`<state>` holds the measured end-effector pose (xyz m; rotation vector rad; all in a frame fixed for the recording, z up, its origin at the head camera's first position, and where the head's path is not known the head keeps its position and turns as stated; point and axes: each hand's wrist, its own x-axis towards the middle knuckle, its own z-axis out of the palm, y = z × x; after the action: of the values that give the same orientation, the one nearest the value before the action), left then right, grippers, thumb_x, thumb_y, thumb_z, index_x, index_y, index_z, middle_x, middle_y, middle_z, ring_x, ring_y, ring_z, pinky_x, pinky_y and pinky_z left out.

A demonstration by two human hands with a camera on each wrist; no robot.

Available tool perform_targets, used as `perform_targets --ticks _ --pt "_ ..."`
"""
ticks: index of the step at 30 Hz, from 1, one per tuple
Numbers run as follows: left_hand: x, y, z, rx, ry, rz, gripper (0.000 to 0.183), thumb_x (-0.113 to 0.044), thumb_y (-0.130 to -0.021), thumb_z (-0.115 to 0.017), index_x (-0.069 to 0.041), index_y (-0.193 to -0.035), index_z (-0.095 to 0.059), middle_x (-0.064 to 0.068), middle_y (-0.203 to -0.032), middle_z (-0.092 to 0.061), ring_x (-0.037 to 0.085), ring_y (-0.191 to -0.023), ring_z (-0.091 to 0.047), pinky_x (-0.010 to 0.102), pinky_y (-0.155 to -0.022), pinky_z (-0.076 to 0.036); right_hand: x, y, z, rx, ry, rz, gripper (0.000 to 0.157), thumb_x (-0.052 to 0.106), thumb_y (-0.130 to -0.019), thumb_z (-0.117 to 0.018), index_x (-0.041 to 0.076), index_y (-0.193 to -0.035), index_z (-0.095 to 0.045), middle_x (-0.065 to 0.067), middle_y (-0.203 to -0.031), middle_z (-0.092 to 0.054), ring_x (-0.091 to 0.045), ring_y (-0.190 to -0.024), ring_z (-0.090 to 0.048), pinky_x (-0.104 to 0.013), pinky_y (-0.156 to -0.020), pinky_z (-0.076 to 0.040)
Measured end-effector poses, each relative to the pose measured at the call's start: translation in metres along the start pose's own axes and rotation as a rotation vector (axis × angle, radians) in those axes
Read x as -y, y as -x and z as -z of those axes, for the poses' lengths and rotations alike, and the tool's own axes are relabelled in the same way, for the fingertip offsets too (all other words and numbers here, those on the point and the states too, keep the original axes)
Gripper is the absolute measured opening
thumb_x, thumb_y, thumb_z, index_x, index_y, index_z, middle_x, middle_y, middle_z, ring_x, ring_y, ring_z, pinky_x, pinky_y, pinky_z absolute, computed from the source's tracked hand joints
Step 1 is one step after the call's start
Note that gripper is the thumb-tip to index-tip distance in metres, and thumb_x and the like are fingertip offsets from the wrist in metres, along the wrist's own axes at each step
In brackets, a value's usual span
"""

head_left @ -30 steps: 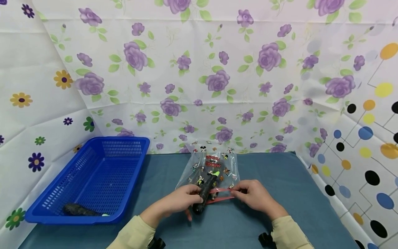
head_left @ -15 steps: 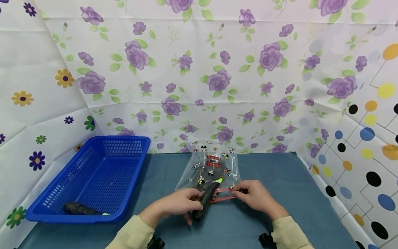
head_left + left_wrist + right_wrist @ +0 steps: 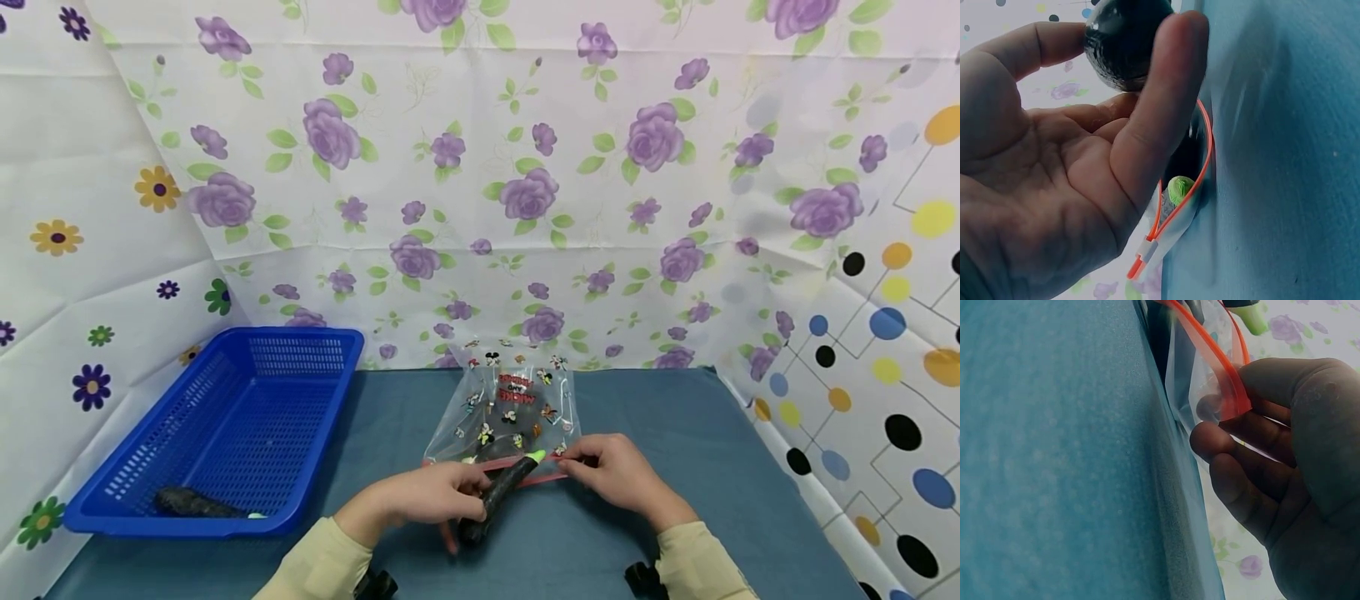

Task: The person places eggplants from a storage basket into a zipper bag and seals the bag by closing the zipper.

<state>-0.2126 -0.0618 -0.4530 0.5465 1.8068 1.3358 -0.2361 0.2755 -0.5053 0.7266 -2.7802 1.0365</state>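
Held eggplant (image 3: 501, 498), head view: slanted between both hands, green end angled away and rightward at the clear bag's (image 3: 517, 408) mouth.
Left hand (image 3: 429, 492): nearer, clasped around it.
Right hand (image 3: 613, 471): well apart from the left, pinching the bag.
Blue basket (image 3: 247, 433): one basket, containing one second eggplant (image 3: 197, 502).
Bag mouth, left wrist: framed at least one bagged eggplant (image 3: 1180, 189); full count hidden.
Red edge (image 3: 1227, 381), right wrist: gripped between thumb and finger; the held eggplant's tip hung outside, above it.

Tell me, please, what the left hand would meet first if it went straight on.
Past the dark vegetable it holds, the left hand would probably meet the clear bag at its red edge; depth is unclear.
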Motion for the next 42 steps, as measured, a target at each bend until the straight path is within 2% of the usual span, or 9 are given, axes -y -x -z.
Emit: perform_targets --ticks 3,7,10,15,20,26,29,34,42 --pt "0.001 0.001 0.000 0.018 -0.020 -0.003 0.041 -0.012 -0.095 -0.062 -0.005 -0.134 -0.059 0.013 -0.101 -0.064 0.027 -0.081 -0.066 0.045 -0.059 -0.061 0.001 0.001 0.000 0.008 -0.008 -0.007 0.009 0.041 -0.096 -0.072 0.035 -0.093 -0.079 0.020 -0.078 -0.066 -0.005 -0.060 -0.056 -0.028 -0.055 -0.048" --pt "0.001 0.001 0.000 0.043 -0.054 -0.004 0.025 -0.013 -0.094 -0.062 -0.004 -0.117 -0.063 0.008 -0.087 -0.058 0.024 -0.071 -0.065 0.047 -0.059 -0.061 0.001 0.001 0.000 0.007 -0.010 -0.008 0.009 0.041 -0.096 -0.072 0.035 -0.093 -0.078 0.019 -0.077 -0.065 -0.006 -0.059 -0.055 -0.028 -0.054 -0.048" --pt "0.001 0.001 0.000 0.038 -0.061 0.007 0.018 -0.015 -0.095 -0.063 -0.004 -0.109 -0.062 0.009 -0.089 -0.056 0.023 -0.067 -0.063 0.047 -0.060 -0.061 0.000 0.000 0.000 0.002 -0.005 -0.007 0.008 0.041 -0.096 -0.072 0.036 -0.093 -0.078 0.019 -0.076 -0.065 -0.005 -0.059 -0.055 -0.027 -0.054 -0.048" --pt "0.004 0.000 -0.001 0.004 -0.054 0.030 0.022 -0.016 -0.095 -0.063 -0.005 -0.114 -0.062 0.016 -0.106 -0.053 0.023 -0.065 -0.060 0.042 -0.058 -0.061 0.000 0.000 -0.001 -0.002 -0.004 -0.006 0.006 0.040 -0.095 -0.073 0.037 -0.092 -0.078 0.019 -0.075 -0.065 -0.005 -0.058 -0.055 -0.027 -0.053 -0.048" --pt "0.005 -0.001 -0.003 -0.013 -0.045 0.040 0.024 -0.017 -0.096 -0.064 -0.006 -0.117 -0.063 0.017 -0.107 -0.052 0.023 -0.062 -0.058 0.041 -0.057 -0.061 0.000 0.000 -0.001 -0.003 -0.005 0.005 0.007 0.039 -0.095 -0.074 0.035 -0.092 -0.079 0.019 -0.076 -0.065 -0.005 -0.058 -0.056 -0.027 -0.053 -0.048" --pt "0.006 -0.004 -0.005 -0.029 -0.018 0.032 0.045 -0.019 -0.099 -0.062 -0.001 -0.139 -0.055 0.014 -0.117 -0.056 0.033 -0.069 -0.070 0.043 -0.057 -0.061 0.001 0.000 -0.001 -0.005 -0.006 0.009 0.009 0.040 -0.096 -0.072 0.034 -0.093 -0.079 0.020 -0.077 -0.065 -0.005 -0.059 -0.056 -0.027 -0.055 -0.048" --pt "0.008 -0.005 -0.007 -0.028 -0.004 0.017 0.048 -0.019 -0.099 -0.060 0.001 -0.142 -0.052 0.017 -0.112 -0.061 0.038 -0.076 -0.074 0.044 -0.057 -0.061 0.000 0.000 -0.001 -0.004 -0.003 0.009 0.009 0.040 -0.096 -0.072 0.035 -0.093 -0.078 0.020 -0.077 -0.065 -0.005 -0.059 -0.056 -0.027 -0.055 -0.048" --pt "0.009 -0.007 -0.010 -0.050 0.021 0.010 0.038 -0.020 -0.100 -0.059 -0.003 -0.133 -0.056 0.025 -0.094 -0.069 0.040 -0.073 -0.074 0.043 -0.055 -0.060 0.000 -0.001 -0.001 -0.004 -0.002 0.009 0.008 0.041 -0.096 -0.072 0.036 -0.093 -0.078 0.020 -0.077 -0.065 -0.004 -0.060 -0.057 -0.027 -0.055 -0.049" --pt "0.007 -0.010 -0.017 -0.073 0.068 0.008 0.033 -0.019 -0.099 -0.059 -0.003 -0.129 -0.060 0.026 -0.095 -0.068 0.037 -0.070 -0.075 0.041 -0.054 -0.060 0.000 0.000 -0.001 -0.004 -0.018 0.008 0.010 0.042 -0.095 -0.072 0.035 -0.094 -0.079 0.020 -0.077 -0.066 -0.005 -0.059 -0.056 -0.028 -0.054 -0.048"
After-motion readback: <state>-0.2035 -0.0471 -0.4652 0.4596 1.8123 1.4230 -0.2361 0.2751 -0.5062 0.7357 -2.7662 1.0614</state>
